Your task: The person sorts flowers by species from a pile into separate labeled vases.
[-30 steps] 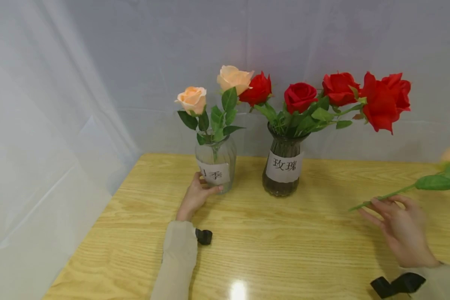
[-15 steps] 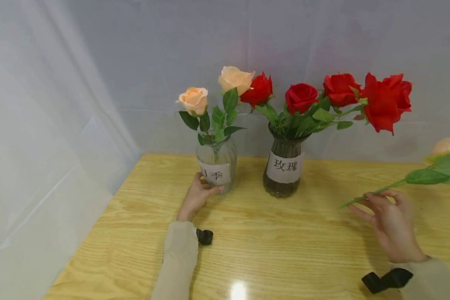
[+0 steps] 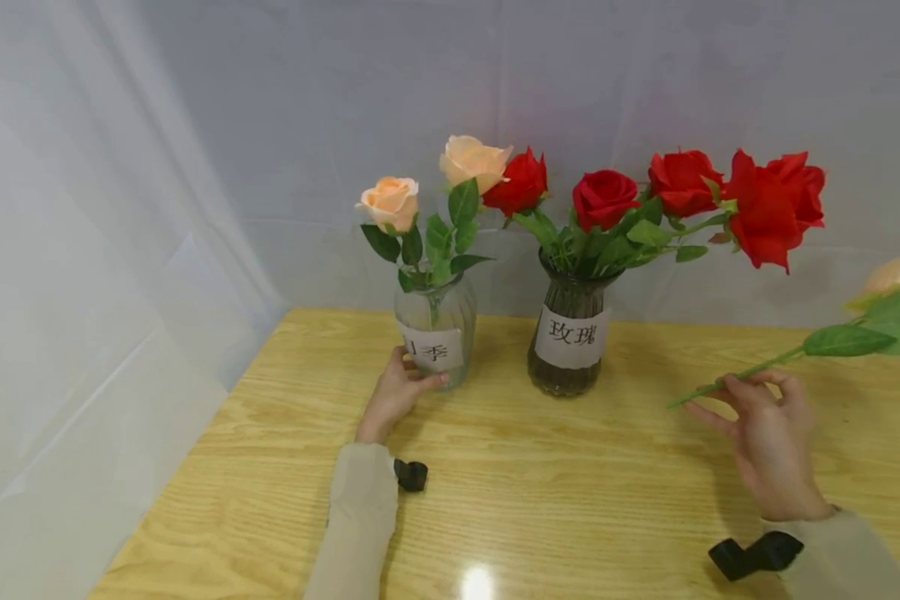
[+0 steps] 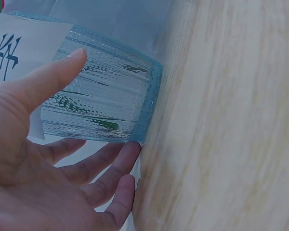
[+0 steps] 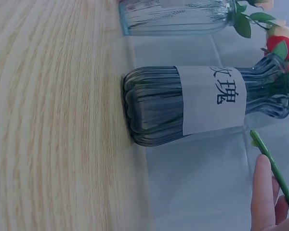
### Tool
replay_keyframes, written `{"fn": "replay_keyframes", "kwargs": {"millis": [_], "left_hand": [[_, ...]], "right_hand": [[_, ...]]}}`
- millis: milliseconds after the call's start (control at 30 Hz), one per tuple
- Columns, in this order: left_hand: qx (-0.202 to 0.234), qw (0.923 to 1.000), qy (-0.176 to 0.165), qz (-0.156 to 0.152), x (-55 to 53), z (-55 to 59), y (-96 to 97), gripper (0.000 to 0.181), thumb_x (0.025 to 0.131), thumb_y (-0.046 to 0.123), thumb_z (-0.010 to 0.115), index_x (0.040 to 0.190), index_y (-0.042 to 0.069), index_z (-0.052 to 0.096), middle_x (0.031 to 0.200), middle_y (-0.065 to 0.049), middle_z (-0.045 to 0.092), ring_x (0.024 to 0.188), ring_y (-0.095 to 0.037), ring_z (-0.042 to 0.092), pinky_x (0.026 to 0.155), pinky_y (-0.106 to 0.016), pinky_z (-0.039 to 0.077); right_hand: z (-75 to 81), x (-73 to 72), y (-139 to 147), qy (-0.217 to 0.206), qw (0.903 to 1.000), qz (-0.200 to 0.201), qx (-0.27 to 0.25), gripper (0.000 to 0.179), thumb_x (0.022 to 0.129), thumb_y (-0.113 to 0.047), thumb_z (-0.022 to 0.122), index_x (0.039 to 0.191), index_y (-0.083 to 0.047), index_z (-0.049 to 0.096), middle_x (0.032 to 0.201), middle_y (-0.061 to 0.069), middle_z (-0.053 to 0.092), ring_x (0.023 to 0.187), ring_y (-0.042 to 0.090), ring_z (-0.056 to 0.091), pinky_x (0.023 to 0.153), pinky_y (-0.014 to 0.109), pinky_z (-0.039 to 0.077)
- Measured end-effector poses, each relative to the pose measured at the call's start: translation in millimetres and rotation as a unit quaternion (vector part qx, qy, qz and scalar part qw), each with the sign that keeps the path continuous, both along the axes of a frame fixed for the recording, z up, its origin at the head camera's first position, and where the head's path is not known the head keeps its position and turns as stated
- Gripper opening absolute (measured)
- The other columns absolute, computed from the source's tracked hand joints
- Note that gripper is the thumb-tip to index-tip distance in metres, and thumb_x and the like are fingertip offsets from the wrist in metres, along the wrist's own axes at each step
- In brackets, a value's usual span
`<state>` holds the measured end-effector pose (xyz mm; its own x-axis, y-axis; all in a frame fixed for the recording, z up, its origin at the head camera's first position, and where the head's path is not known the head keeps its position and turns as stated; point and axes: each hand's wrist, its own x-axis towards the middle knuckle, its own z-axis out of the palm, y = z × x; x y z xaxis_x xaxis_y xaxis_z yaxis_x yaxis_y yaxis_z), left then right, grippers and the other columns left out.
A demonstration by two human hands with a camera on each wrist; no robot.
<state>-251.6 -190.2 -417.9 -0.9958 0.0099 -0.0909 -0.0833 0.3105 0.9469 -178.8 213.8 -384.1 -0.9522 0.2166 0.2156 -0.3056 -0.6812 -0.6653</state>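
Note:
My left hand (image 3: 393,398) holds the lower part of a clear glass vase (image 3: 461,312) with a white paper label. In the left wrist view, the thumb (image 4: 55,74) lies along one side of the glass, while the other fingers reach round the opposite side. Two peach roses (image 3: 392,204) with green leaves stand in this vase. Over the table's right side, my right hand (image 3: 776,450) pinches the green stem of another peach rose (image 3: 849,339). Its bloom points right and is partly cut off by the frame edge. The stem's bare end points left, toward the dark vase.
Right of the clear vase stands a dark glass vase (image 3: 565,380) with a white label, holding several red roses (image 3: 604,200) that lean widely to the right. Both vases are near the back edge of the wooden table (image 3: 540,483), before a pale sheet (image 3: 330,108).
My right hand has moved left and slightly upward, carrying the peach rose toward the vases. My left hand stays at the clear vase. The view has shifted very slightly.

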Motion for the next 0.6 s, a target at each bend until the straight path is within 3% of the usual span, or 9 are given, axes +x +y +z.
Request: {"fn": "replay_keyframes", "kwargs": {"millis": [233, 600], "left_hand": [[-0.006, 1.0, 0.002, 0.0, 0.9, 1.0, -0.1, 0.083, 0.092, 0.017, 0.075, 0.154, -0.005, 0.023, 0.144, -0.033, 0.043, 0.129, -0.045, 0.05, 0.102, -0.055, 0.046], [-0.004, 1.0, -0.004, 0.003, 1.6, 2.4, 1.3, 0.085, 0.092, 0.017, 0.075, 0.154, -0.004, 0.022, 0.144, -0.033, 0.043, 0.129, -0.045, 0.049, 0.102, -0.055, 0.046]], "right_hand": [[5.7, -1.2, -12, -0.001, 0.9982, -0.051, 0.031, 0.017, 0.098, 0.015, 0.052, 0.091, 0.0, 0.047, 0.085, 0.013, 0.063, 0.076, 0.026, 0.07, 0.065, 0.046, 0.061], [11.4, -1.5, -25, 0.002, 0.9946, -0.103, 0.016, 0.018, 0.097, 0.017, 0.053, 0.091, 0.002, 0.045, 0.082, 0.016, 0.064, 0.069, 0.027, 0.068, 0.057, 0.046, 0.06]]}}
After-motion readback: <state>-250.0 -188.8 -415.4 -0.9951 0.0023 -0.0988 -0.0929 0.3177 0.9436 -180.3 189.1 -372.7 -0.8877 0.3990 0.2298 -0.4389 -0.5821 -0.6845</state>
